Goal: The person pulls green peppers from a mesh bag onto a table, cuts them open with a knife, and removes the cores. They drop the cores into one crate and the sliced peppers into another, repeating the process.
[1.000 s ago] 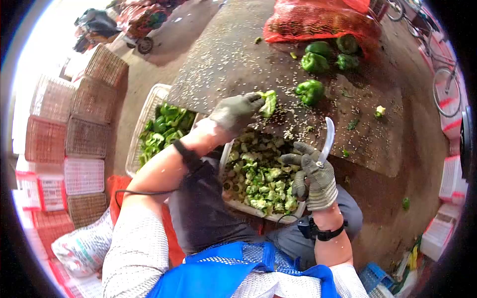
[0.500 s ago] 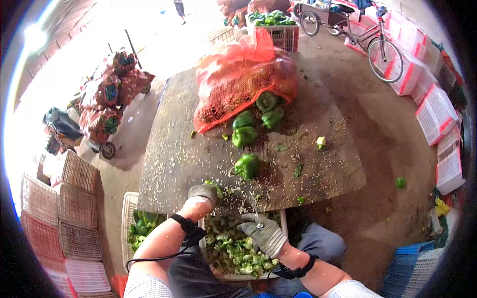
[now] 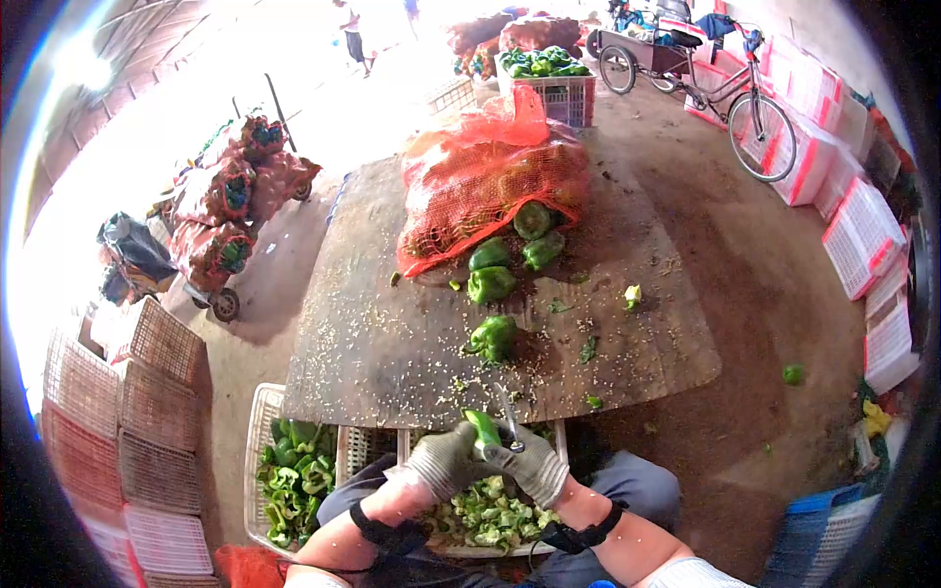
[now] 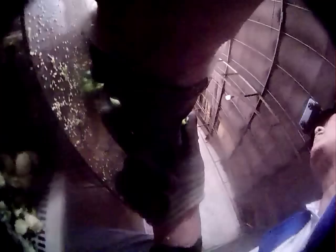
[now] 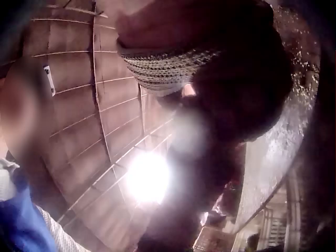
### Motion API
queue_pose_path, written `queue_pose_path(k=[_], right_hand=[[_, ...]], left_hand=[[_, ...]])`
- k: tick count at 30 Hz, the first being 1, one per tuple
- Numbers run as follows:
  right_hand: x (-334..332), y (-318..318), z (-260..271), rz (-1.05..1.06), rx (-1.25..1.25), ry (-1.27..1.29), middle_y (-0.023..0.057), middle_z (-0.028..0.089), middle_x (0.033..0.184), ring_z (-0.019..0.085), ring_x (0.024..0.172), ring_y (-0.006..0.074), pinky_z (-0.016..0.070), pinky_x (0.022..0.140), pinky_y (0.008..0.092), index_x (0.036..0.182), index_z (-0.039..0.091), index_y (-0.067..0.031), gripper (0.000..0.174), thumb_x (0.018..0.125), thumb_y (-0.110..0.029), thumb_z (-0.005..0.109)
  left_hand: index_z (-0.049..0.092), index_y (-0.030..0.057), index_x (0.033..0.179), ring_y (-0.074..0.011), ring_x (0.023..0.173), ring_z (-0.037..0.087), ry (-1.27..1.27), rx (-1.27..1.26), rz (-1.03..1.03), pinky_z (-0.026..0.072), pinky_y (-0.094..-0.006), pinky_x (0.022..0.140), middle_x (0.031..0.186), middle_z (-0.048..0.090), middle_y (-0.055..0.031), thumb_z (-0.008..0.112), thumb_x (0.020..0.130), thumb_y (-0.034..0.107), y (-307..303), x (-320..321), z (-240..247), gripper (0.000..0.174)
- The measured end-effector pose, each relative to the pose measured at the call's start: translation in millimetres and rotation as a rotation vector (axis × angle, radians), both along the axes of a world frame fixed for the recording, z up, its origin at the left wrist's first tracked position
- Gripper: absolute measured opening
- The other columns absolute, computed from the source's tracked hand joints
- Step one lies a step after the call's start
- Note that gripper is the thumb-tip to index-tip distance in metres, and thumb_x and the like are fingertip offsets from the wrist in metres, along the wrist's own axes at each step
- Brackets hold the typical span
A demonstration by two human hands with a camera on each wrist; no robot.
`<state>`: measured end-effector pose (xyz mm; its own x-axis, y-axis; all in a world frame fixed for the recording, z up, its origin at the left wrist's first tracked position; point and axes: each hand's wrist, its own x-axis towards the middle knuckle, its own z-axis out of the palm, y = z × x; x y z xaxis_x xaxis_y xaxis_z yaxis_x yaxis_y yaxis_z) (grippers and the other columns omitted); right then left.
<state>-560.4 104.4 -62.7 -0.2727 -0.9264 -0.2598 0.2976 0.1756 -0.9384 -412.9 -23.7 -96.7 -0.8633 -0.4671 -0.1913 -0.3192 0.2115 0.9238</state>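
In the head view the gloved left hand point(image 3: 444, 462) holds a green pepper piece point(image 3: 481, 428) at the table's front edge. Close against it, the gloved right hand point(image 3: 535, 468) grips a knife point(image 3: 509, 412), its thin blade pointing up and away. Beneath both hands is a crate of pale green pepper cores point(image 3: 497, 513). A whole green pepper point(image 3: 492, 338) lies on the table point(image 3: 392, 343) beyond the hands, with several more near a red mesh sack point(image 3: 495, 181). Both wrist views are dark; the left glove point(image 4: 163, 184) and right glove point(image 5: 236, 89) show there without finger detail.
A crate of cut green peppers point(image 3: 294, 490) stands left of the legs. Stacked crates point(image 3: 162, 446) line the left side. A tricycle point(image 3: 696, 78) and white boxes point(image 3: 863, 235) are at the right. Seeds and scraps are scattered over the table.
The left hand has come from the tabletop back to the right hand, bringing the pepper piece beside the knife. The head view has tilted up, showing more of the far floor.
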Motion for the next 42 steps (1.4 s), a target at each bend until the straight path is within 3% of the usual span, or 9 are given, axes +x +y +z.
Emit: queue_pose_path(k=[9,13,16,22,23,31,34,40,42], right_hand=[[2,-3,-24,0.024,0.072,0.099,0.0058,0.067,0.104,0.060,0.092,0.0136,0.0503,0.085,0.0305,0.122,0.059,-0.0047,0.052,0.079,-0.027,0.077],[12,-3,-22,0.089,0.123,0.053,0.0059,0.067,0.097,0.059,0.086,0.0150,0.0508,0.082,0.0309,0.112,0.062,-0.0039,0.047,0.076,-0.030,0.075],[21,4,-31,0.165,0.242,0.258,0.0060,0.065,0.101,0.059,0.090,0.0154,0.0495,0.084,0.0308,0.120,0.058,-0.0038,0.059,0.071,-0.030,0.080],[17,-4,0,0.317,0.156,0.353,0.0119,0.067,0.108,0.064,0.094,0.0200,0.0501,0.088,0.0322,0.123,0.059,-0.0063,0.067,0.067,-0.035,0.081],[17,-3,-2,0.282,0.231,-0.126,0.0050,0.066,0.106,0.061,0.090,0.0129,0.0500,0.085,0.0270,0.127,0.057,-0.0057,0.063,0.072,-0.027,0.081],[-2,-27,1,0.001,-0.113,-0.607,0.0091,0.061,0.112,0.063,0.089,0.0164,0.0547,0.067,0.0324,0.143,0.037,-0.0097,0.081,0.075,-0.016,0.080],[-8,-14,12,-0.071,0.102,-0.441,0.0080,0.068,0.096,0.055,0.055,0.0081,0.0391,0.039,0.0206,0.129,0.051,-0.0023,0.064,0.080,-0.036,0.075],[13,1,13,-0.039,0.122,-0.379,0.0011,0.067,0.095,0.054,0.055,0.0071,0.0413,0.043,0.0202,0.127,0.055,-0.0094,0.060,0.086,-0.052,0.066],[21,2,0,-0.099,0.028,-0.620,0.0077,0.063,0.116,0.064,0.099,0.0184,0.0571,0.079,0.0332,0.133,0.051,-0.0085,0.058,0.093,-0.049,0.058]], left_hand=[[0.055,0.0126,0.112,-0.0379,0.084,0.067,0.081,-0.273,-0.234,0.0537,-0.0404,0.070,0.093,0.067,-0.0156,0.067,0.089,0.031,11,-11,42,0.033],[0.063,0.0072,0.118,-0.0148,0.088,0.063,-0.156,1.347,0.338,0.0510,-0.0305,0.083,0.106,0.068,-0.0026,0.054,0.097,0.026,15,-7,33,0.029],[0.060,0.0037,0.119,-0.0152,0.094,0.063,0.056,0.407,-0.308,0.0516,-0.0307,0.086,0.107,0.067,-0.0035,0.054,0.097,0.018,13,32,-25,0.027],[0.062,0.0044,0.116,-0.0111,0.091,0.062,-0.196,1.294,0.111,0.0514,-0.0287,0.081,0.101,0.067,-0.0029,0.066,0.092,0.017,5,31,17,0.027],[0.066,0.0055,0.111,-0.0065,0.091,0.057,-0.019,0.501,-0.312,0.0494,-0.0255,0.080,0.098,0.067,-0.0004,0.074,0.087,0.020,-7,44,19,0.029],[0.064,0.0042,0.116,-0.0110,0.094,0.061,-0.253,0.560,-0.447,0.0523,-0.0280,0.081,0.111,0.065,-0.0023,0.076,0.077,0.004,-34,43,59,0.042],[0.058,0.0060,0.127,-0.0171,0.106,0.061,-0.192,0.227,-0.200,0.0507,-0.0313,0.091,0.118,0.064,-0.0097,0.069,0.085,0.019,-33,46,54,0.045],[0.063,0.0120,0.117,-0.0418,0.127,0.046,0.253,-0.780,-0.192,0.0406,-0.0464,0.107,0.138,0.050,-0.0193,0.075,0.076,0.028,-2,26,59,0.046],[0.062,0.0129,0.112,-0.0398,0.131,0.044,0.359,-0.776,-0.243,0.0404,-0.0470,0.107,0.145,0.043,-0.0187,0.058,0.080,0.015,-3,31,41,0.032]])
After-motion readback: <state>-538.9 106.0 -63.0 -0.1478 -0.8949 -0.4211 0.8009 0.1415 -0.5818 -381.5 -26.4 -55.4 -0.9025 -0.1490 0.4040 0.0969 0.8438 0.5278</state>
